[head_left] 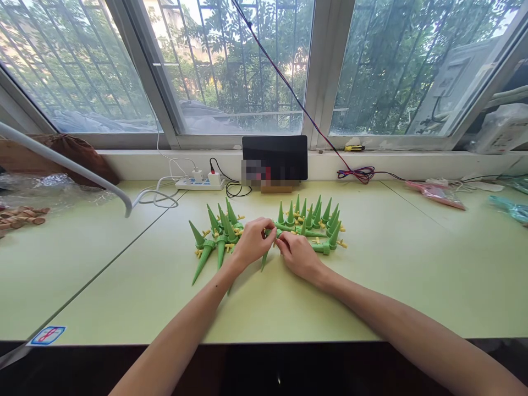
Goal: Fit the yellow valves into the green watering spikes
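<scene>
Close together over the middle of the table (371, 297), both my hands work on one green watering spike (264, 260), its point slanting down below my left hand. My left hand (253, 237) is closed around it, fingers pinched near its wide end. Thumb and fingers of my right hand (300, 254) press together at that same end, where a bit of yellow shows; my fingers partly hide the exact grip. To the left lie several similar spikes (202, 264) with small yellow valves. More spikes (315, 214) stand upright or lie on their sides just beyond my right hand.
A dark tablet (275, 157) leans on a wooden stand by the windowsill. Left of it sit a white power strip (200, 182) and cables. A coiled cable (357, 174) and a pink bag (437, 195) lie right. Wooden pieces (22, 217) and plastic wrap are far left.
</scene>
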The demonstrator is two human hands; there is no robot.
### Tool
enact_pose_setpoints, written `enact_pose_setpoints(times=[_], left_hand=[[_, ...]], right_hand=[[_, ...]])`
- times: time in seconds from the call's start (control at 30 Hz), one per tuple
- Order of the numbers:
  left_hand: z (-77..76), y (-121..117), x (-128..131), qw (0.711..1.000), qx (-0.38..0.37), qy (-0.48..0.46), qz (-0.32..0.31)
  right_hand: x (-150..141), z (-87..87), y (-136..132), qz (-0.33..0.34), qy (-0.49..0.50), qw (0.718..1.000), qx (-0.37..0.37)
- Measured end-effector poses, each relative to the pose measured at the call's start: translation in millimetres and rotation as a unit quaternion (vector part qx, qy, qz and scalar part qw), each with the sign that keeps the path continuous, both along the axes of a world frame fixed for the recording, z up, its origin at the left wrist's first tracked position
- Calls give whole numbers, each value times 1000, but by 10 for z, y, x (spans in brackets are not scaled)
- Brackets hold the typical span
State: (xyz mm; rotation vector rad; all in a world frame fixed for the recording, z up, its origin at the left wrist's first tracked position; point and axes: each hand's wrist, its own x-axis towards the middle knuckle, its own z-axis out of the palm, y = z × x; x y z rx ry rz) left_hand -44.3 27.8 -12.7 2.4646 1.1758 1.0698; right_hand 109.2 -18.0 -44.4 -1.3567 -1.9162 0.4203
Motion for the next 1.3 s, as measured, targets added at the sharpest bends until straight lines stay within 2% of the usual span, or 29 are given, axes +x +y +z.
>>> enact_pose_setpoints(times=[0.2, 1.3], left_hand=[[-10, 9, -5, 1000, 1, 12, -2], [2, -3, -5, 1000, -17, 20, -11]], right_hand=[[3, -11, -7, 12, 18, 1000, 2], [4, 29, -3, -2, -58, 998, -19]])
